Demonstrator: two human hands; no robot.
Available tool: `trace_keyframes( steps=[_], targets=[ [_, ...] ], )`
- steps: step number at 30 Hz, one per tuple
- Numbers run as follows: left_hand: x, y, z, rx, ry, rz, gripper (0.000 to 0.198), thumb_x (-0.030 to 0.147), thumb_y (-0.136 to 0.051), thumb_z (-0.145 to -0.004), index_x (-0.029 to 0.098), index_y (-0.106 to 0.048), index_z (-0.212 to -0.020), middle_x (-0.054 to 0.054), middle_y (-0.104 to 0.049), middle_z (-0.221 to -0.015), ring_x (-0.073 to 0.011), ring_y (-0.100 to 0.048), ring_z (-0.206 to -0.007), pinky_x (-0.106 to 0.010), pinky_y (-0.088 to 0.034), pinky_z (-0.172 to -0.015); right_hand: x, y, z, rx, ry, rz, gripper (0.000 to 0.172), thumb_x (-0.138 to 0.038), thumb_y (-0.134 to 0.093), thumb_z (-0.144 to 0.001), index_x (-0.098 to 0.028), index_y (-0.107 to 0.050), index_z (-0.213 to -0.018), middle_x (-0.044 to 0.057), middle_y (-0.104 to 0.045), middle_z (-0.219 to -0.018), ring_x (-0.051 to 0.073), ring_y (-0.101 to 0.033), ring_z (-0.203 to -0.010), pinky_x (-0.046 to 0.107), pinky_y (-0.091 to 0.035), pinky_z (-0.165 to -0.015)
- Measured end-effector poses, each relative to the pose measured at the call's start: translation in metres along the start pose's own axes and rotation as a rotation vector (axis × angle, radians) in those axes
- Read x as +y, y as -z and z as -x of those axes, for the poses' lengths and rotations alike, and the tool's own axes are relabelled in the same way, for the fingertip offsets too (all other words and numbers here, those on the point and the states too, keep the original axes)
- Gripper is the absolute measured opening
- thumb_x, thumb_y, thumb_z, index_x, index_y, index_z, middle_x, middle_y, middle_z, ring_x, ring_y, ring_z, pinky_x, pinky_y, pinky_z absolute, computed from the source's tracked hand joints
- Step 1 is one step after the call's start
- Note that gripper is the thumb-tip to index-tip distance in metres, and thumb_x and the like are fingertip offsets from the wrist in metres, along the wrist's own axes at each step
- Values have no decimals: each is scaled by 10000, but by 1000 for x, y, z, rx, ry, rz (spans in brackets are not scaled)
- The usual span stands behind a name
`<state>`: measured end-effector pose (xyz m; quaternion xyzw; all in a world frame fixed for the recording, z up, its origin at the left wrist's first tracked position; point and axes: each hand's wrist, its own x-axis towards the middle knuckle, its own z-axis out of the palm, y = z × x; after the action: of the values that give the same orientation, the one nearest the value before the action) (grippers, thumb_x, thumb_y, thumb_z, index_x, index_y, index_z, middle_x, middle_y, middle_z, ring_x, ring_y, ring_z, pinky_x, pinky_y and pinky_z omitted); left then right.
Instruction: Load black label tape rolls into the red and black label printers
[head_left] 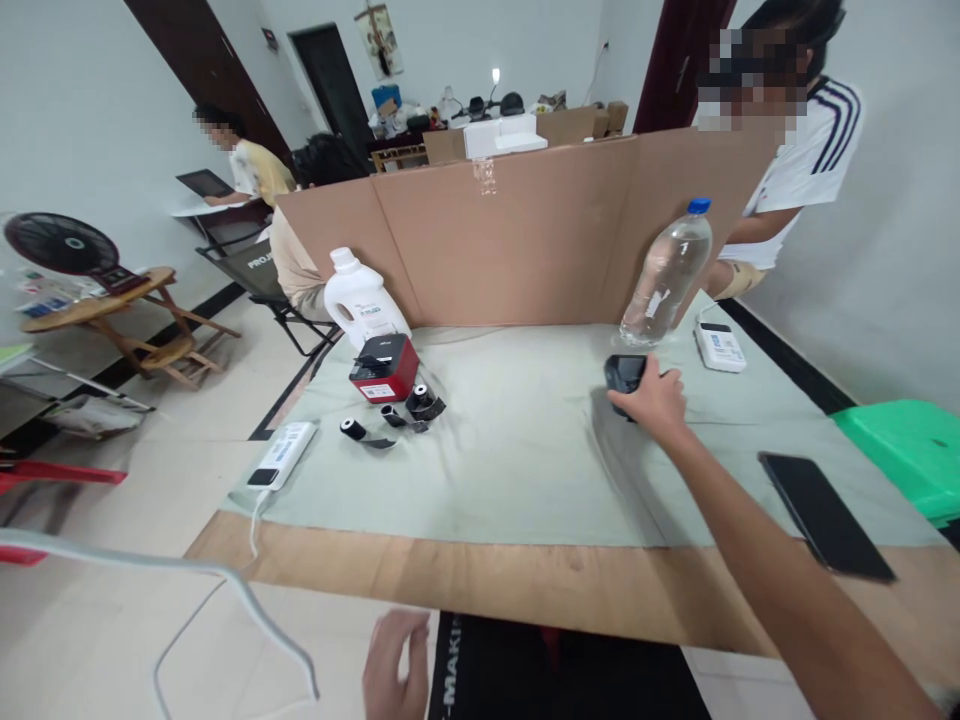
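Note:
At the table's right side my right hand (660, 398) grips a small black device (626, 374), just in front of a clear water bottle (667, 280) with a blue cap. My left hand (396, 662) hangs below the table's front edge beside my lap; its fingers are curled, and whether it holds anything is hard to make out. On the left of the cloth (510, 450) stands a red and black box (385, 368), with several small black rolls (352, 429) in front of it and a white jug (364, 300) behind.
A cardboard panel (510, 240) borders the table's back. White power banks lie at left (281, 455) and right (720, 346). A black phone (825, 515) lies at the right front. A green stool (904, 450) and a person (802, 170) are beyond the right side.

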<state>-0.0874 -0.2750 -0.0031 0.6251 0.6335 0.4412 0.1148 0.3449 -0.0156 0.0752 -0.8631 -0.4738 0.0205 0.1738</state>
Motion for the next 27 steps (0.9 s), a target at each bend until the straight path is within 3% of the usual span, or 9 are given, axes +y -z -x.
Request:
trace_keyframes(
  steps=[2,5,7,9,11,14,22,24,27],
  targets=[
    [13,-29,-52,-30,-217,37,165,233,-546,-942,256,-699,-885,-24,-744,-826,-204,-712,-798,-346,-581,-761,-33,-4,43,10,97,-46,1004,-573,-706,-739,-148,-285,-1545,218,-487,-1237,385,-560,-1065,447,-414,-883],
    [43,-86,-139,-239,-203,-69,247,283,-491,-989,226,-693,-1119,-78,-762,-1111,-220,-707,-1064,-398,-535,-985,-80,-17,94,-34,164,-133,993,-542,-708,-737,-132,-313,-1550,216,-499,-1199,387,-559,-1047,451,-411,-897],
    [57,-122,-186,-423,-200,-157,349,236,-439,-997,238,-649,-1275,-85,-701,-1313,-231,-612,-1286,-487,-378,-1173,-103,-28,115,-62,163,-199,983,-516,-724,-726,-125,-342,-1543,226,-504,-1190,401,-554,-1050,470,-404,-909],
    [60,-151,-214,-549,-220,-194,445,182,-406,-989,275,-582,-1387,-56,-607,-1453,-216,-457,-1449,-548,-180,-1261,-118,-40,126,-64,150,-250,975,-493,-738,-719,-127,-360,-1540,234,-507,-1189,415,-547,-1054,496,-399,-916],
    [54,-170,-224,-620,-245,-191,505,160,-374,-986,310,-530,-1443,-22,-553,-1509,-184,-375,-1501,-548,-91,-1276,-125,-50,131,-41,141,-279,972,-480,-745,-717,-133,-367,-1543,240,-503,-1193,427,-534,-1065,525,-395,-916],
    [39,-183,-219,-639,-241,-174,532,151,-344,-987,323,-513,-1461,-13,-543,-1517,-162,-360,-1507,-533,-96,-1275,-129,-64,135,-17,141,-291,962,-485,-749,-718,-138,-384,-1537,243,-490,-1196,435,-514,-1078,555,-391,-918],
    [28,-187,-209,-621,-207,-124,522,128,-375,-971,287,-548,-1437,-41,-584,-1475,-169,-425,-1470,-527,-97,-1273,-115,-74,133,-104,158,-274,1083,-629,-762,-682,-128,-365,-1556,247,-482,-1235,444,-522,-1124,564,-406,-970],
    [28,-187,-209,-611,-210,-113,492,158,-384,-990,272,-540,-1442,-50,-580,-1478,-169,-453,-1451,-515,-115,-1274,-99,-78,125,-120,206,-379,1000,-676,-671,-760,-144,-369,-1552,233,-495,-1276,423,-516,-1187,556,-400,-1018],
    [29,-188,-208,-604,-220,-110,461,204,-385,-1016,267,-525,-1452,-44,-574,-1485,-157,-477,-1431,-471,-164,-1273,-72,-92,114,-90,321,-581,730,-593,-448,-942,-152,-410,-1522,199,-559,-1311,349,-507,-1262,526,-381,-1090]
  ],
)
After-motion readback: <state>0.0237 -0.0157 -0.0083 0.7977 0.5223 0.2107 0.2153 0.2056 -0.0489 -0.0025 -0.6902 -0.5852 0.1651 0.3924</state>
